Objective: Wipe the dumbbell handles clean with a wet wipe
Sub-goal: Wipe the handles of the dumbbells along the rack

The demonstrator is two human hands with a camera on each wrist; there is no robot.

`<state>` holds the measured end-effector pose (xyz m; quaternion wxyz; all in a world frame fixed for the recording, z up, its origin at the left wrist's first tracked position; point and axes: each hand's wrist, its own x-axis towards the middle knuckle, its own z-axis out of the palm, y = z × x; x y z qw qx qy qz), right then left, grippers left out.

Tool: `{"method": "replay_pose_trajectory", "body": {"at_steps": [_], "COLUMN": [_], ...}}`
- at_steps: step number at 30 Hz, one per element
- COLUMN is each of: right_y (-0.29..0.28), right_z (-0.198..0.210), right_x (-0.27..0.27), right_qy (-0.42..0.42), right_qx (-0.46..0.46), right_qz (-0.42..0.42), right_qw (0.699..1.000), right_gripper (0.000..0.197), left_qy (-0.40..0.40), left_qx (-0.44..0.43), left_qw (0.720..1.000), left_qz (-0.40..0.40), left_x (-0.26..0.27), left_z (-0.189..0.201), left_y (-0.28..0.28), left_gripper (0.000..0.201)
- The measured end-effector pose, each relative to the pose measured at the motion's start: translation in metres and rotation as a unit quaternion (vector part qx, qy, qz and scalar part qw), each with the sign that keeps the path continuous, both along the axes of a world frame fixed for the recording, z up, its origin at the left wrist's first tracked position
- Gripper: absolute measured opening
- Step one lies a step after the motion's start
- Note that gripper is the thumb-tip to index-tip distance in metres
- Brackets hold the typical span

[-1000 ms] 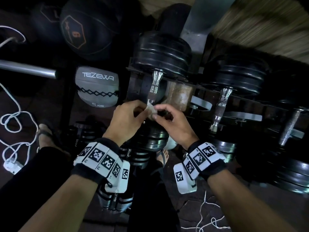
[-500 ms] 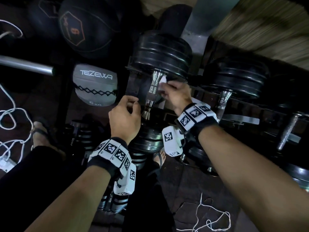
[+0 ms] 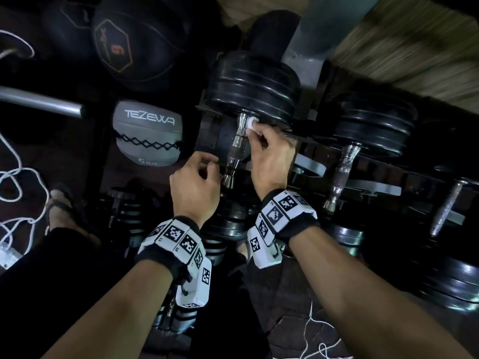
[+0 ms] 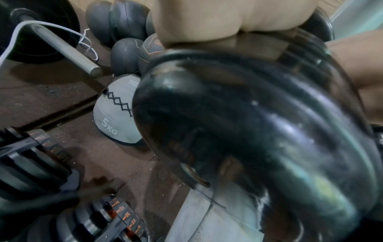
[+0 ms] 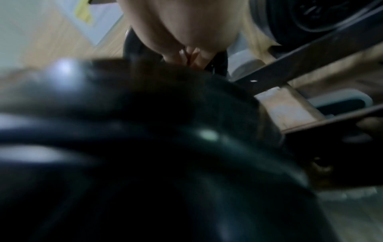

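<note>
One chrome knurled dumbbell handle (image 3: 237,145) is under way: your right hand (image 3: 269,154) pinches the white wet wipe (image 3: 251,123) against its twelve o'clock end. Next, drag toward six. Your left hand (image 3: 195,182) hovers, loosely curled, empty.

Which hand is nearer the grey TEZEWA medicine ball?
Left. The left hand is just right of the grey ball, beside the dumbbell handle; the right hand is beyond that handle.
</note>
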<state>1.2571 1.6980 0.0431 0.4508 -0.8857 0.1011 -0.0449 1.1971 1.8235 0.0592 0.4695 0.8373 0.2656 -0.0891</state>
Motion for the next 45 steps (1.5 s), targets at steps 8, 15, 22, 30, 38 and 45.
{"method": "replay_pose_trajectory", "body": {"at_steps": [8,15,22,30,38,45], "right_y": [-0.007,0.005,-0.011,0.021,0.031,0.033], "right_z": [-0.009,0.008,0.024,0.016,0.015,0.014], "right_x": [0.004,0.000,-0.005,-0.064,-0.072,-0.072], "right_qy": [-0.029,-0.021,0.078,0.128,0.146,0.138], "right_qx": [-0.073,-0.124,0.063,0.151,0.058,0.045], "right_qz": [0.170,0.137,0.166,-0.095,-0.110,-0.126], "right_qw": [0.982,0.983,0.981,0.976,0.981,0.981], "right_gripper": [0.028,0.025,0.020,0.017,0.029,0.028], "left_qy": [-0.007,-0.003,-0.038,0.011,0.066,-0.105], "left_qx": [0.009,0.016,-0.140,-0.022,-0.148,0.060], "left_qw": [1.000,0.999,0.976,0.993,0.971,0.970], "left_qz": [-0.015,-0.040,-0.161,-0.113,-0.174,-0.212], "left_x": [-0.001,-0.001,0.038,0.079,0.105,0.085], "left_z": [-0.002,-0.009,0.006,-0.001,-0.013,0.005], "left_y": [0.001,0.003,0.026,0.032,0.009,0.005], "left_gripper": [0.028,0.019,0.036,0.011,0.018,0.026]}}
